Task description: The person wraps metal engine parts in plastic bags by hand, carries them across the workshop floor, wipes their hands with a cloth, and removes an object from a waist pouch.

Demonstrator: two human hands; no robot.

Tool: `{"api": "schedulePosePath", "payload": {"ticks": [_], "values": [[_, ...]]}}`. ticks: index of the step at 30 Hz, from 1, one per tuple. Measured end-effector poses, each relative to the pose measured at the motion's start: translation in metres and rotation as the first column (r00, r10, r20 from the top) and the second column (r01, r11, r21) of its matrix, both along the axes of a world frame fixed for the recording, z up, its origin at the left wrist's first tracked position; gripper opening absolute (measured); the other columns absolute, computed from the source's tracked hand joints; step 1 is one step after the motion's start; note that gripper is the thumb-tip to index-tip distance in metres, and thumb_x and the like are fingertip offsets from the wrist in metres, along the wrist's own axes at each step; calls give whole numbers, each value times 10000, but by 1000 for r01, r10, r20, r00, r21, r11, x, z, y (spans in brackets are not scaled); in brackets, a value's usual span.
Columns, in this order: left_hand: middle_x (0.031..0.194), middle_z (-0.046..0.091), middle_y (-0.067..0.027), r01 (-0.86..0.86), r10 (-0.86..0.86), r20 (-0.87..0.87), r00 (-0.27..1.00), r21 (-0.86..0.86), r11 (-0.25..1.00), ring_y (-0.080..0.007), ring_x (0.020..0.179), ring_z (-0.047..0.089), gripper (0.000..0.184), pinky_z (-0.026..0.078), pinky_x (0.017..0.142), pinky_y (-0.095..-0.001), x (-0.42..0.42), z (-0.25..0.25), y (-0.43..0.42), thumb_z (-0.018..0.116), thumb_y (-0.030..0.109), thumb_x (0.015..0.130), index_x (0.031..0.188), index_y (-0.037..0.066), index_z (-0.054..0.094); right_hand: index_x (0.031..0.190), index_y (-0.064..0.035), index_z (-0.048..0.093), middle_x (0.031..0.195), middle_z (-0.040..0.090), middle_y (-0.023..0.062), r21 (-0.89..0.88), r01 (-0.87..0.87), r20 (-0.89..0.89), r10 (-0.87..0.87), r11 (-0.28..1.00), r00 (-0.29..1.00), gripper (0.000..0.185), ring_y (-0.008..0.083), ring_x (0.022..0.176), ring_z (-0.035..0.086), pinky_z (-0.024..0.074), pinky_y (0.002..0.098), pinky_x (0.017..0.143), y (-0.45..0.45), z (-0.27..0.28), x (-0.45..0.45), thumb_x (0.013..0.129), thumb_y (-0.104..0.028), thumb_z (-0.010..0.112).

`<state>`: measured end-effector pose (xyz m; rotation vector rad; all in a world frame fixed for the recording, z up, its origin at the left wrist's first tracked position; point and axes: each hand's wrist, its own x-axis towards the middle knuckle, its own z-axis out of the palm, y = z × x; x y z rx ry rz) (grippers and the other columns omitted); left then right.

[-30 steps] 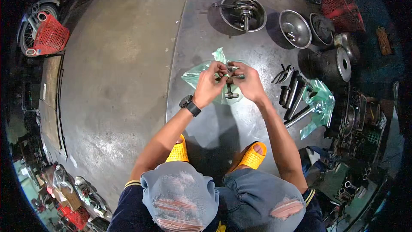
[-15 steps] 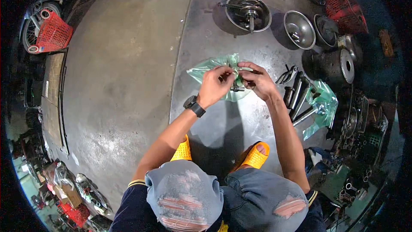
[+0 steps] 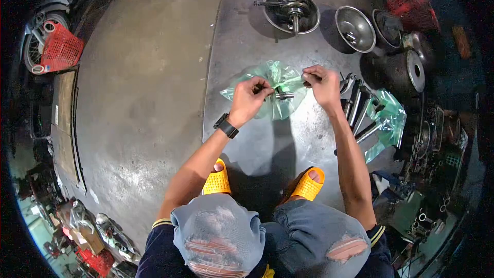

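A thin green plastic bag (image 3: 278,76) is stretched between my two hands above the metal plate (image 3: 247,144). My left hand (image 3: 248,102), a black watch on its wrist, pinches the bag's left side. The fingertips of my right hand (image 3: 325,86) are closed on a twisted end of the bag, drawn out to the right. A short shiny metal pin or shaft (image 3: 284,96) shows at the middle of the bag, just right of my left fingertips. Whether the pin is inside the bag or in front of it, I cannot tell.
Right of my right hand lie several tools (image 3: 356,104) and another green bag (image 3: 392,123). Farther off are a steel bowl holding a crankshaft (image 3: 294,11), a second bowl (image 3: 355,18), a metal cylinder (image 3: 415,71) and a red basket (image 3: 411,0). Yellow sandals (image 3: 309,188) are on my feet.
My hands have moved apart. The right hand has gone right, pulling an end of the bag outward, and the left has shifted slightly left. The bag is now gathered at its middle.
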<state>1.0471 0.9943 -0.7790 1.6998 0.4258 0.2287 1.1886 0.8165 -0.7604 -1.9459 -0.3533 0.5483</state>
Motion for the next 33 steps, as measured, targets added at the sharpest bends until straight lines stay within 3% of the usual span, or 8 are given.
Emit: {"api": "schedulePosePath", "payload": {"ticks": [3,6,10,13,17,22,23,33], "values": [[694,636,-53,13,-12,15,1000,-71,997,-93,620,560,91,441,581,-261,4,0,7,646,48,788,846,-22,644,1146,-30,585,1136,602,187,-304,-141,717,323,942,618,421,292,1047,577,469,395,866,-8,32,-16,733,-36,667],[774,656,-65,36,-33,60,998,-53,998,-94,666,576,116,468,626,-257,8,7,7,618,48,821,900,-35,637,1253,-81,497,1235,513,213,-533,-259,532,557,805,638,588,346,1171,471,397,451,954,10,76,-50,699,-107,691],[821,661,-72,72,-73,-12,997,-44,996,-103,726,600,127,487,656,-254,9,13,8,590,37,848,942,-37,633,1017,-47,538,925,616,156,-597,-357,546,691,718,474,335,345,871,611,494,450,714,33,36,-50,725,-178,640],[843,663,-68,58,-57,15,998,-75,995,-111,762,612,139,502,675,-254,4,20,11,578,40,868,972,-37,631,914,-17,546,782,621,173,-503,-366,596,621,783,510,244,372,726,618,494,454,620,39,43,-39,737,-174,608],[903,657,-72,-39,51,105,993,-112,993,-116,794,616,161,525,685,-258,5,33,6,579,71,893,1008,-34,621,867,13,596,723,617,231,-433,-307,408,487,848,772,227,412,690,608,488,454,642,20,60,-31,752,-183,612],[920,648,-71,-39,44,99,994,-58,998,-113,794,614,171,525,669,-255,8,32,-7,584,78,894,1028,-23,613,762,81,599,655,566,273,-304,24,461,125,952,879,261,390,621,611,472,424,612,-9,77,-7,711,-172,638],[914,649,-70,-20,27,98,995,-66,998,-112,787,614,171,523,661,-253,10,31,-10,585,79,893,1028,-24,612,768,107,613,725,590,317,-349,71,386,74,934,920,303,438,744,621,490,464,700,-14,89,-3,713,-189,642],[879,667,-72,113,-111,26,994,-117,987,-115,745,632,167,515,620,-249,14,22,-35,586,80,885,1019,-16,616,673,89,611,595,597,227,-252,435,447,-295,864,845,288,327,586,638,493,398,614,-77,47,53,713,-194,639]]}}
